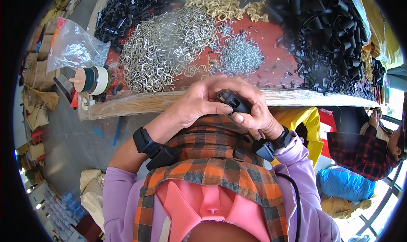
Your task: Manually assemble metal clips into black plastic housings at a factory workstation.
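Pink collar (182, 204) nearest. Left hand (196, 99), right hand (257, 105): fingers of both grasping black part (229, 96). If grip slips, part could drop past tabletop (275, 68).

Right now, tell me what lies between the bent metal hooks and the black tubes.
In the head view, a heap of small silvery pieces lies between the bent metal hooks and the black tubes, with red tabletop showing to its right.

The red worktop (277, 68), edged in wood (140, 106), stands before me above a grey floor (63, 146); bright daylight fills the window (395, 104) at my right.
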A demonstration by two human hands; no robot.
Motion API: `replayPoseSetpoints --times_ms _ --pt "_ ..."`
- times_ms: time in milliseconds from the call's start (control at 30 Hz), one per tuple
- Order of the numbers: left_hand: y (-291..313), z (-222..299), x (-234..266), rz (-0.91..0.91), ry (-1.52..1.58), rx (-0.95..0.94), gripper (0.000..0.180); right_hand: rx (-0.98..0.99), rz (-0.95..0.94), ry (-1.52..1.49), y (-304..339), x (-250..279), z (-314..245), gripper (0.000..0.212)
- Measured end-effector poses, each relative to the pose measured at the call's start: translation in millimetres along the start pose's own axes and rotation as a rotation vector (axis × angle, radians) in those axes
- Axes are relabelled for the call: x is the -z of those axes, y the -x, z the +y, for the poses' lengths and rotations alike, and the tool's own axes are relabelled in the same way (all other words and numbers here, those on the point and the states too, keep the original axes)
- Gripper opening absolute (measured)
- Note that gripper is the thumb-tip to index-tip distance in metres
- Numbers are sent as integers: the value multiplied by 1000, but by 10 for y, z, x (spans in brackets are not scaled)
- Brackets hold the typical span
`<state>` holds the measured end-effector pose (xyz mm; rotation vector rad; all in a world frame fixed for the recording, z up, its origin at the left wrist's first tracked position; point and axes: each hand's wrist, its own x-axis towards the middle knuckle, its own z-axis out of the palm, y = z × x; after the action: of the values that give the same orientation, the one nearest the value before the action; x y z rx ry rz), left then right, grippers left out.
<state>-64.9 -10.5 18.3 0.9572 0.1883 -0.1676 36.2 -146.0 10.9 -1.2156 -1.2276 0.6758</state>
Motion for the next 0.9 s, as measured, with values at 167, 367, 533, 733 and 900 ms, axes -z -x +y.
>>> replayPoseSetpoints --times_ms 167,367,533,733,900 --pt "1 -10 -37 17 17 -3 47 12 63 2 20 -13 34 52" --pt "1 -24 -30 38 60 37 49 85 130 23 10 -27 51 50" --pt "17 -59 -40 83 54 39 52 43 253 -59 88 -126 4 52" --pt "-11 -123 -57 44 -5 -40 56 -46 241 -171 137 -114 -11 54" --pt "-15 -150 -57 69 25 61 59 -2 305 -131 206 -132 34 57"
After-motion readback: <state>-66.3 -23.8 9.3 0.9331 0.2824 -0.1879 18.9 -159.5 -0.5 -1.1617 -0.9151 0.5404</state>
